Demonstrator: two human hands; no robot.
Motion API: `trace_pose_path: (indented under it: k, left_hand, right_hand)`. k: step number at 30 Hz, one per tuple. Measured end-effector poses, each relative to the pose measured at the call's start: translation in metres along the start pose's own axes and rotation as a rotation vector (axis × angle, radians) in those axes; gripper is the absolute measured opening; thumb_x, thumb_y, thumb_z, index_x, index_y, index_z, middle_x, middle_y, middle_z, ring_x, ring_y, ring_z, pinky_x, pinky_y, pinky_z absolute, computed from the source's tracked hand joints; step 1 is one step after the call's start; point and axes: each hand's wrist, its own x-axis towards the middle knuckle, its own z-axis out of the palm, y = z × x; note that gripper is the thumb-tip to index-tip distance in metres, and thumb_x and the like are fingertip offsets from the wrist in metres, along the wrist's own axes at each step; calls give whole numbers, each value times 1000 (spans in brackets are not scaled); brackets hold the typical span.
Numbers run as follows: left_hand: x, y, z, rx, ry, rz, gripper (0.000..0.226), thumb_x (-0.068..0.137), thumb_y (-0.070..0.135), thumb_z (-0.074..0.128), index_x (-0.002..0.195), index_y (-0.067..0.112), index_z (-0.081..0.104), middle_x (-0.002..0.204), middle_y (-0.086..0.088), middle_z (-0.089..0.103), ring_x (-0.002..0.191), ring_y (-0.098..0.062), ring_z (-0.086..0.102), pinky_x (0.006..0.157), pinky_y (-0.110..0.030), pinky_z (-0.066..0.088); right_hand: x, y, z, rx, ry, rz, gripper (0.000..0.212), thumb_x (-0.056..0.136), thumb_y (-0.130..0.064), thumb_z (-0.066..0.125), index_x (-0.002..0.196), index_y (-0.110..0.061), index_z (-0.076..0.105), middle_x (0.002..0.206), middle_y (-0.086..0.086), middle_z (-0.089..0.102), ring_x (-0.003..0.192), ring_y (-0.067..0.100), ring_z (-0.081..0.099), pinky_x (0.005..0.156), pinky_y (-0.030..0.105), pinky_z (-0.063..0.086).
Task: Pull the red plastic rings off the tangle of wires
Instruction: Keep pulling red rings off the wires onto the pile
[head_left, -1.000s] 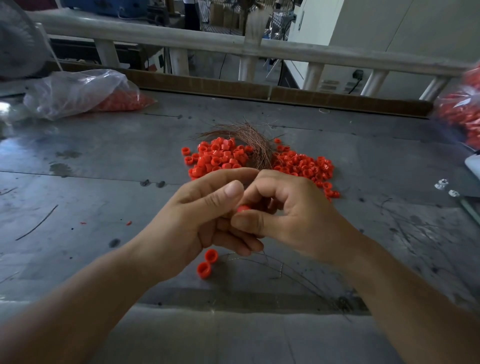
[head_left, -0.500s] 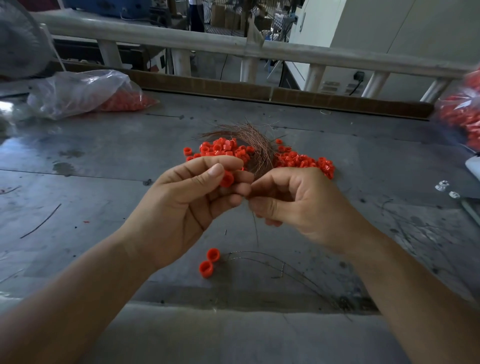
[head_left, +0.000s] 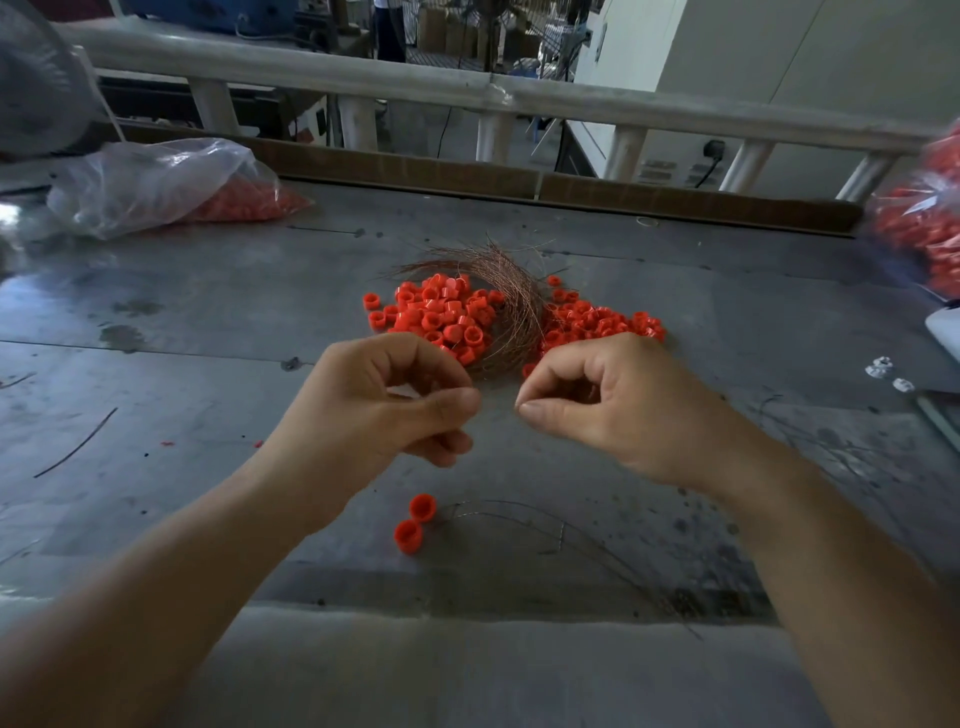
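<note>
A bag (head_left: 156, 182) of rings was laid far left on the table (head_left: 208, 322); the left hand (head_left: 374, 415) was held with thumb pinched to forefinger, on what could not be told. The tangle of wires (head_left: 509, 301) was flanked mid-table by heaped red rings (head_left: 441, 312), much work being judged left, with two freed rings (head_left: 415, 519) set nearer. The right hand (head_left: 623, 410) was likewise pinched, its hold unclear.

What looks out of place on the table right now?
Two red rings lie alone near the table's front edge, apart from the main pile beside the wire tangle. A stray wire lies far left. Nothing looks damaged.
</note>
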Motion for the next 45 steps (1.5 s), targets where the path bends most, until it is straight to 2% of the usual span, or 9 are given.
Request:
trace_pose_path:
  k: [4, 10, 17, 22, 25, 30, 35, 39, 45]
  left_hand:
    - [0, -9, -1, 511, -4, 89, 16, 56, 36, 76, 62, 25, 66, 62, 8, 67, 53, -7, 61, 54, -20, 51]
    - [2, -14, -3, 821, -139, 18, 21, 71, 30, 72, 54, 29, 60, 61, 20, 62, 54, 5, 55, 54, -10, 41]
    - [3, -15, -3, 831, -214, -31, 23, 69, 40, 69, 53, 24, 63, 49, 21, 59, 46, 5, 52, 47, -7, 37]
    - [13, -23, -12, 687, 82, 45, 21, 72, 34, 69, 55, 22, 61, 48, 15, 56, 45, 0, 47, 47, -17, 36]
    - [22, -23, -20, 727, 267, 127, 17, 74, 22, 70, 66, 31, 57, 66, 13, 59, 58, 1, 53, 55, -14, 35]
    - [40, -35, -31, 807, 442, 76, 25, 77, 26, 70, 97, 23, 55, 99, 2, 52, 75, -6, 51, 71, -23, 33]
    - [48, -43, -31, 923, 373, -38, 26, 77, 38, 68, 95, 23, 55, 97, 1, 51, 88, -17, 50, 74, -30, 38]
    - [47, -42, -29, 953, 361, -15, 14, 79, 29, 68, 80, 25, 55, 93, -4, 58, 89, -24, 53, 74, -32, 41]
    - [44, -38, -30, 919, 383, 2, 9, 78, 19, 69, 84, 21, 64, 83, 0, 60, 86, -23, 57, 74, -30, 43]
  right_hand:
    - [1, 4, 7, -141, -138, 49, 11, 81, -22, 68, 72, -28, 65, 67, -16, 60, 66, -10, 55, 60, 4, 41]
    - [3, 5, 18, -277, -277, 38, 5, 81, -22, 66, 85, -21, 69, 67, -18, 56, 63, -11, 50, 61, 1, 37]
    - [2, 4, 21, -290, -353, 66, 7, 81, -25, 66, 87, -21, 68, 75, -13, 60, 73, 0, 55, 65, 12, 42]
    - [2, 5, 17, -295, -329, 65, 12, 82, -30, 64, 89, -21, 68, 71, -17, 56, 70, -3, 53, 62, 5, 37]
    - [2, 5, 13, -271, -273, 61, 13, 81, -34, 64, 87, -23, 69, 71, -20, 57, 69, -7, 54, 63, 4, 39]
    - [1, 3, 11, -226, -226, 63, 10, 81, -33, 65, 84, -24, 69, 73, -18, 60, 72, -8, 55, 66, 4, 41]
    - [3, 2, 11, -216, -188, 64, 9, 81, -31, 66, 83, -23, 69, 76, -14, 63, 73, -4, 57, 66, 7, 42]
    - [4, 1, 11, -218, -174, 54, 9, 81, -30, 66, 83, -22, 69, 75, -14, 63, 70, -5, 56, 65, 5, 41]
    - [4, 5, 11, -220, -163, 63, 8, 81, -31, 66, 80, -23, 69, 71, -16, 60, 66, -8, 54, 62, 4, 40]
